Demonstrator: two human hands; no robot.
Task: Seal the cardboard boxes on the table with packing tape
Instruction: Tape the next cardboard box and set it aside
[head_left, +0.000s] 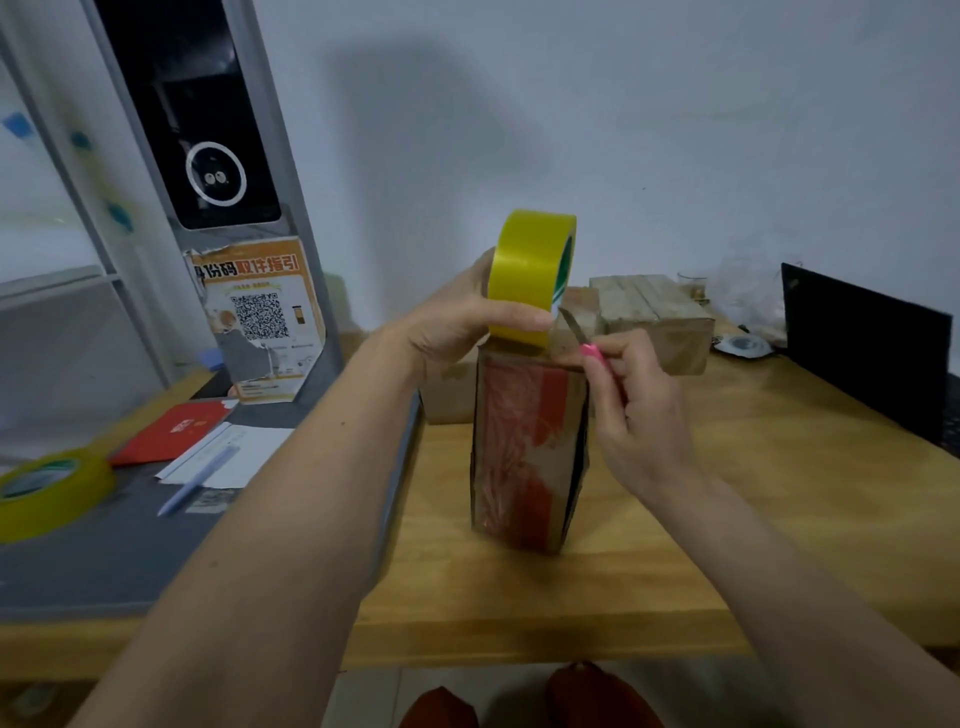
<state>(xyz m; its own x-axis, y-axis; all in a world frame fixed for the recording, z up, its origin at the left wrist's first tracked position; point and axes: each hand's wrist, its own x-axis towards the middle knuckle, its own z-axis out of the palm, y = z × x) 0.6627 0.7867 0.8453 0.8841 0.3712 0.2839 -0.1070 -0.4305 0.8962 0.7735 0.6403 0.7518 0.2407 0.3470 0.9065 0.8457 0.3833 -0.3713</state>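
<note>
Now tape roll (527, 270) gripped in left fingers (511, 318) atop box (524, 452).

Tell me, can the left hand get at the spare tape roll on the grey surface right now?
Probably not yet: the left hand grips the tape roll atop the box. The path to the spare roll looks free.

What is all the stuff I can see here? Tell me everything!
tape roll: 1, yellow, upright on the tall box
tall box: 1, brown and red, standing on the table
table: 1, wooden
knife: 1, pink handle, at the tape
other boxes: at least 2, brown, behind the tall box
second tape roll: 1, yellow, flat on the grey counter
pen: 1, pale blue, on white paper
red card: 1, on the counter
laptop: 1, black, far right
left hand: grip on tape roll
right hand: grip on knife
</note>
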